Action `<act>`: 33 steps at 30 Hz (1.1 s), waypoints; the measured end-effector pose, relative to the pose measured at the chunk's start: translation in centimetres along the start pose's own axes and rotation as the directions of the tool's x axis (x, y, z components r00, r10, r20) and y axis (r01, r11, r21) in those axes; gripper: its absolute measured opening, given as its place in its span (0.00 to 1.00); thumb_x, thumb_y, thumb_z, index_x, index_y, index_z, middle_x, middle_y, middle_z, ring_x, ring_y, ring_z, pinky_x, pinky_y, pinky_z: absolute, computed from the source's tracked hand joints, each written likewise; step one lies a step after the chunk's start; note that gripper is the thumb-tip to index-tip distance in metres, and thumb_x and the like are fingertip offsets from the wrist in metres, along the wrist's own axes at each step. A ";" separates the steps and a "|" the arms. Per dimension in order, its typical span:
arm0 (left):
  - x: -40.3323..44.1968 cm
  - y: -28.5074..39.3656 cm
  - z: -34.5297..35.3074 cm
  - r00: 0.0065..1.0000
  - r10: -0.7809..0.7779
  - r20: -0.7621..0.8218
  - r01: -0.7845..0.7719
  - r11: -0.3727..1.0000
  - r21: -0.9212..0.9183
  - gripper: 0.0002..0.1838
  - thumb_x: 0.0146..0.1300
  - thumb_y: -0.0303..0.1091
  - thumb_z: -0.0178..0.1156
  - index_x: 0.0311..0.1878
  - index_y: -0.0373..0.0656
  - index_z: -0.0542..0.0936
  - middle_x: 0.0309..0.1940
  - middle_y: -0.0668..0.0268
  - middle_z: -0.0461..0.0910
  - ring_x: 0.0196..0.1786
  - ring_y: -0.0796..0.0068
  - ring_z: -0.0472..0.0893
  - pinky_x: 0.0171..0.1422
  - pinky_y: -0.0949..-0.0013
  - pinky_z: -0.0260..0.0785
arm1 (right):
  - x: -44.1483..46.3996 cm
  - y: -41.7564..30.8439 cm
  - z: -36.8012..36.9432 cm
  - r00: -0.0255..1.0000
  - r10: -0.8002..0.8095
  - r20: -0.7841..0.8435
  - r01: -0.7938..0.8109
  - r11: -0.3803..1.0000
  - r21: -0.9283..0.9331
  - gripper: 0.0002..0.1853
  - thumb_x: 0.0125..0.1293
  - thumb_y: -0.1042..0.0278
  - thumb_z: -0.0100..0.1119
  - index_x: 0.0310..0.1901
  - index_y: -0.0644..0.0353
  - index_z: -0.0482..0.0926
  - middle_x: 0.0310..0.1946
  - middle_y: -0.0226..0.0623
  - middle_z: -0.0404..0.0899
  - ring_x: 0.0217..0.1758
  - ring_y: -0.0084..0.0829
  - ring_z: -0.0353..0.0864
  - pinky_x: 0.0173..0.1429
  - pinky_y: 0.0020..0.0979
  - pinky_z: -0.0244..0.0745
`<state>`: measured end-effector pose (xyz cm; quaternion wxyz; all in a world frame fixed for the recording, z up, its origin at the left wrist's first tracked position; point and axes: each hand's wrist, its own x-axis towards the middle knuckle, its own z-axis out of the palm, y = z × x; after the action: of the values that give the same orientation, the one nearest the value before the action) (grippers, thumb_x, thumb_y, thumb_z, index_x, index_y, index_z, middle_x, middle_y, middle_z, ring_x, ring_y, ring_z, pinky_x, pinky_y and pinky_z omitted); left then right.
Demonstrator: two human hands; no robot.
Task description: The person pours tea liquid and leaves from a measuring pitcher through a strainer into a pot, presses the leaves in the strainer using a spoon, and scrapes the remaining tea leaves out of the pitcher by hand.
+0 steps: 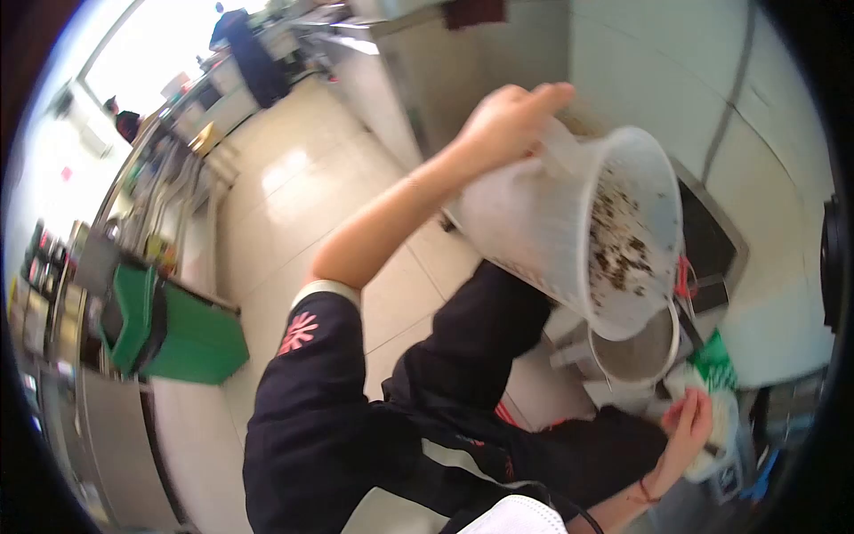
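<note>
In the head view, gripping the translucent pitcher [534, 222] with the left hand [511, 126], closed on the handle, and tilting its mouth away to that hand's right, above and beyond the right hand [685, 436]. Overlapping the round-rimmed vessel [633, 354] at the lower lip, between both hands; impossible to tell whether touching. Holding the right hand well apart from the left, low, fingers loosely bent; too blurred to tell whether grasping anything. Liable to shed dark bits [620, 258] outside the vessel, from tipping too steeply or off-line. Liable also to twist, from hanging on one hand alone. Seemingly hemmed in by the tiled wall [787, 231] to the left hand's right and by the green packet [714, 360] just beyond the right fingertips. Apparently roomier over the floor [285, 205], left of the left forearm.
</note>
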<state>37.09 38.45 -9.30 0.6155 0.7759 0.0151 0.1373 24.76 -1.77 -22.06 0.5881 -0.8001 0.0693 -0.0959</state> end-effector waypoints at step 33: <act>-1.5 -0.6 1.1 0.794 0.051 0.606 -0.244 0.939 0.241 0.31 0.30 0.54 0.76 0.25 0.38 0.72 0.21 0.76 0.66 0.24 0.89 0.62 0.25 0.82 0.50 | 6.6 -7.1 8.5 0.722 -0.426 0.545 0.550 0.831 -0.079 0.13 0.57 0.61 0.58 0.35 0.63 0.74 0.19 0.39 0.74 0.23 0.33 0.76 0.28 0.33 0.67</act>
<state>36.00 37.23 -10.42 0.4484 0.8644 -0.2173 -0.0670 33.13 6.77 -17.28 0.4391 -0.8495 -0.2912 -0.0263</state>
